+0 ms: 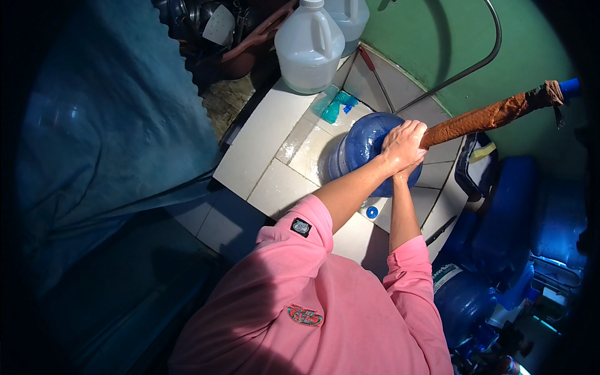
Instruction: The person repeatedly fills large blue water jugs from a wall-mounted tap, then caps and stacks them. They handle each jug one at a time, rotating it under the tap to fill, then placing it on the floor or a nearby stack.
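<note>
Both hands are wet and clasped together above a blue water jug (352, 147) standing on pale tiles. My left hand (404, 143) lies uppermost, its fingers curled over the near end of a brown, cloth-wrapped pole or pipe (483, 115). Just below it, my right hand (406, 172) is closed around the same spot and partly covered by the left. The wrapped piece slants in from the right and enters my grip. My hands hide the jug's neck and whatever passes into it. A small blue cap (372, 212) lies on the tiles near the jug.
Two translucent plastic jugs (309, 51) stand at the back by a teal mesh cloth (338, 107). A thin bent pipe (461, 77) runs along the green wall (398, 33). A blue sheet (112, 108) hangs left. More blue water jugs (464, 300) crowd the right.
</note>
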A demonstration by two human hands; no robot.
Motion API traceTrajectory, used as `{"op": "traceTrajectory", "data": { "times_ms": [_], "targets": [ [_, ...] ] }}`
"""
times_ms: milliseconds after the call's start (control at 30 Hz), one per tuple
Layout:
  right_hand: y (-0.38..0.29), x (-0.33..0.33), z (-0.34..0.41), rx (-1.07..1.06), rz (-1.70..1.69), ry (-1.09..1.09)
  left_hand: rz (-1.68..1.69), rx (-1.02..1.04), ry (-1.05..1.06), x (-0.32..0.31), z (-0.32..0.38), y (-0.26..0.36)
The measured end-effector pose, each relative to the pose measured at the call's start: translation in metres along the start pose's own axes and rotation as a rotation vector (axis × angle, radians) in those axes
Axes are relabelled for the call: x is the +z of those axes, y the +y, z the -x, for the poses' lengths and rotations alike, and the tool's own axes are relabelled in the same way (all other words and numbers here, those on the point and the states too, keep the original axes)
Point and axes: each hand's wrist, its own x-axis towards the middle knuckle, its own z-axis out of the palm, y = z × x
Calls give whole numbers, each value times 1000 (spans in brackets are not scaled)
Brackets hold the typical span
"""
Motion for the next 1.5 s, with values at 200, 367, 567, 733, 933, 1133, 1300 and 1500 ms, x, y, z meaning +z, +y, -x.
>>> {"op": "traceTrajectory", "data": {
  "times_ms": [200, 367, 567, 733, 933, 1133, 1300, 1500],
  "targets": [
    [-2, -4, 1, -2, -14, -3, -1, -6, -7, 5, 2, -7],
    [1, -2, 2, -13, -34, 2, 8, 42, 44, 2, 9, -4],
    [-18, -33, -8, 81, -152, -194, -254, -46, -474, -38, -41, -5],
    [-50, -54, -36, 368, -308, -232, 527, -559, -6, -50, -100, -71],
    [-150, -141, -78, 12, -555, -176, 519, -722, -245, -119, 8, -129],
    [-214, -303, -133, -71, -1146, -193, 1250, -998, -320, -106, 60, -45],
    [-139, -302, -140, 101, -966, 157, 1248, -1064, -366, -169, 1, -2],
    [-143, -309, -109, 207, -648, 585, 1140, -1060, -122, -180, 10, 27]
  ]
}}
